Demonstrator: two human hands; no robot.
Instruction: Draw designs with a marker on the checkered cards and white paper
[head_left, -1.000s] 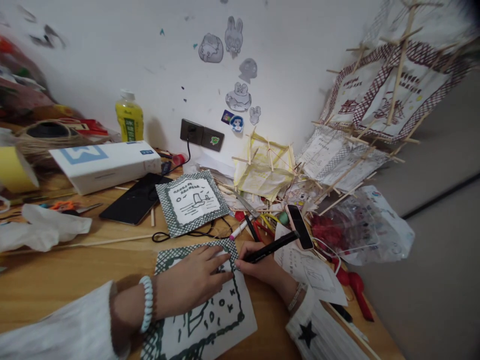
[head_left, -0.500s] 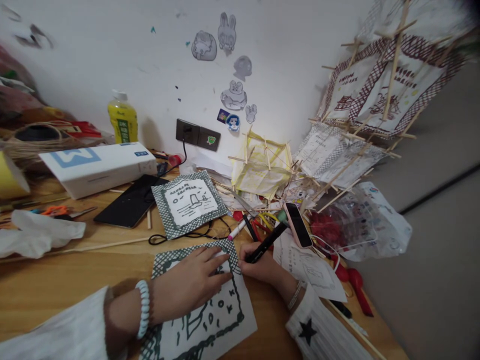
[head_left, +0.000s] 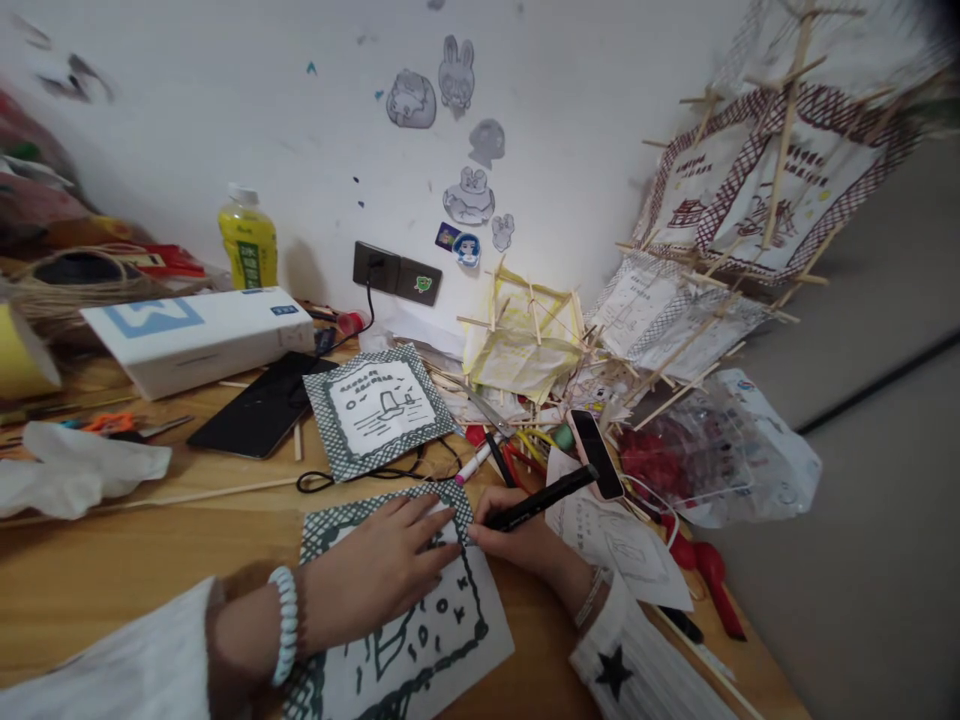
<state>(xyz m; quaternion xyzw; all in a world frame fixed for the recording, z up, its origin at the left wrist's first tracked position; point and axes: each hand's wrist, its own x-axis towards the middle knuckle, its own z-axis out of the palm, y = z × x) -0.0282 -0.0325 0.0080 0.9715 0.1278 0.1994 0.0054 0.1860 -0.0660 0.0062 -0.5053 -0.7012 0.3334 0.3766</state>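
My left hand (head_left: 394, 565) lies flat with its fingers spread, palm down on a sheet of paper (head_left: 491, 620) that bears a dark green drawing and a crosshatched border. My right hand (head_left: 517, 535) grips a black marker pen (head_left: 544, 497) at the sheet's upper right edge. The pen slants up to the right, and its tip is hidden by my fingers. Just beyond the sheet lies a finished-looking card (head_left: 382, 410) with a similar green border and a boat-like picture. Under my right forearm rests a paper with a pencil-like sketch (head_left: 630, 555).
A pink-edged phone (head_left: 596, 455), loose pens and scissors (head_left: 484, 405) crowd the right side. Behind stand a yellow paper lantern frame (head_left: 525, 345) and a tall stick-and-paper lantern (head_left: 787, 190). To the left are a white box (head_left: 202, 335), a black tablet (head_left: 259, 410) and a bottle (head_left: 247, 240).
The marker pen in my right hand has tilted lower, its back end swinging right and down over the phone. My right hand has shifted slightly left; my left hand stays on the sheet.
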